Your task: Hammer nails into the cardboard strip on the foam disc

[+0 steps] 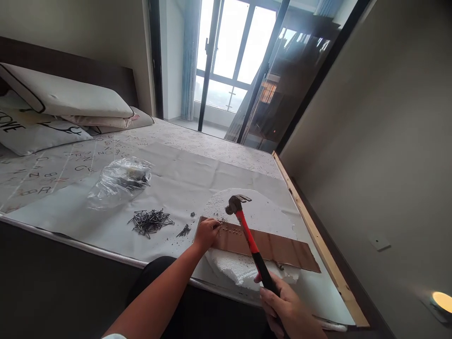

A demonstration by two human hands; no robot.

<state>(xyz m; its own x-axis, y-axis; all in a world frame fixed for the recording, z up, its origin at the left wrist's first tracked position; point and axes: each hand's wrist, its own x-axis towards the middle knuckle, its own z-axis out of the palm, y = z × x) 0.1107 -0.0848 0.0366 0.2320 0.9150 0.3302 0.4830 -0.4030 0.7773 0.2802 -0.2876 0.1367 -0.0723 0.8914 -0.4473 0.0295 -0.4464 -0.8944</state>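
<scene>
Brown board [282, 249]: lay flat on white foam [268, 209], near the front edge of the bed [212, 147], toward its right corner.
Left hand [206, 233]: rested on the board's left end, fingers pressed together; whatever they pinched was too small to tell.
Hammer [251, 242]: slanted over the board, head uppermost, black grip lowest.
Right hand [287, 306]: fingers wrapped round that grip.
Wooden strip [314, 230]: ran along the bed's right edge.

Left forearm [160, 294] outstretched, left hand [206, 233] curled palm-down, right hand [289, 306] in a wraparound grip.
</scene>
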